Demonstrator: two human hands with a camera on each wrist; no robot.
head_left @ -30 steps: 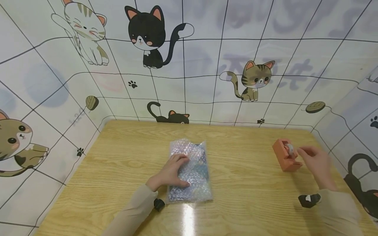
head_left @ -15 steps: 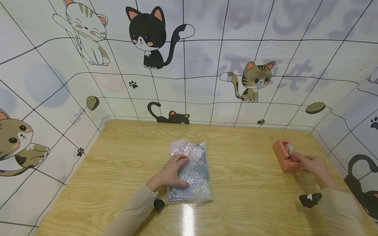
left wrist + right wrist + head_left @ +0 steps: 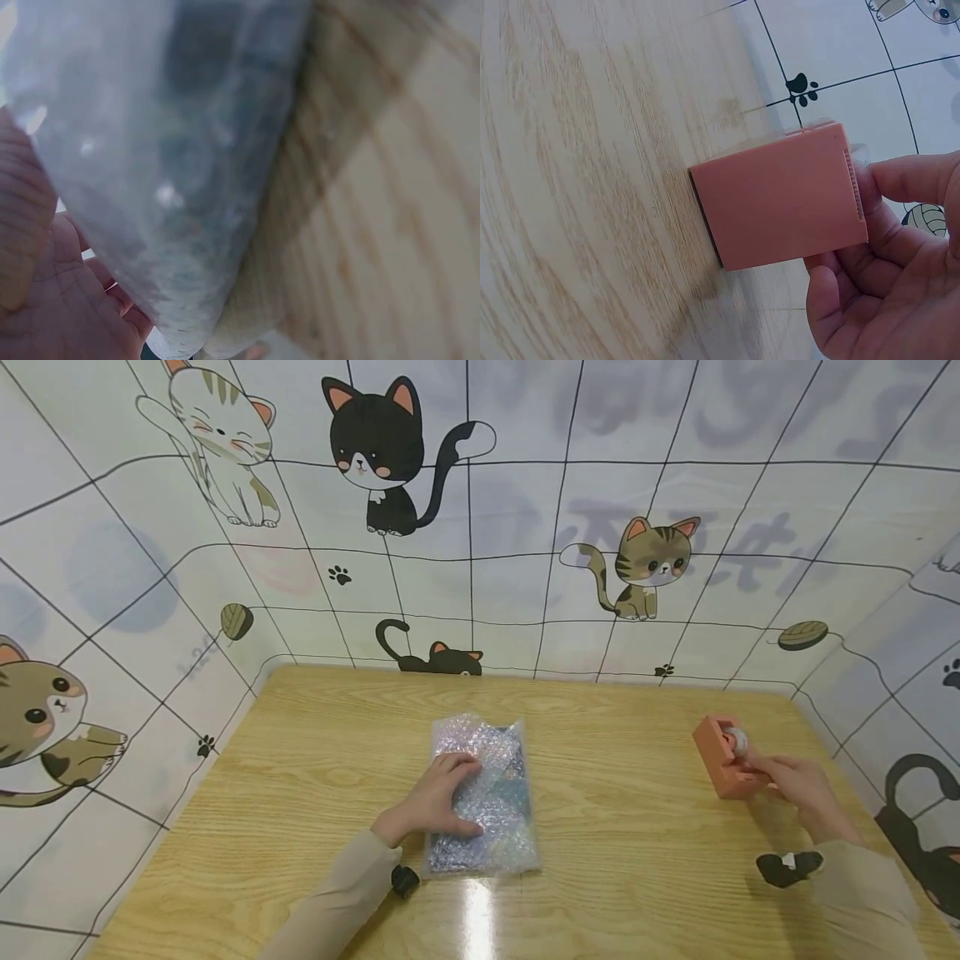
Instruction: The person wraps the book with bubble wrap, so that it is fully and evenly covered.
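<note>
Right hand has moved in to the front of the tape dispenser since the earliest frame, fingers bent, tips close together; cannot tell whether they grip anything. Cat-printed wall borders the wood table at back and both sides; bubble-wrapped parcel lies mid-table, well inside the edges, left hand resting on it, fingers loosely spread. Wide stretch of wood separates parcel from dispenser, latter near the right edge.

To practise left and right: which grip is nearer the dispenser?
Right. The right grip is at the dispenser; the left grip rests left of it, on the packet.
</note>
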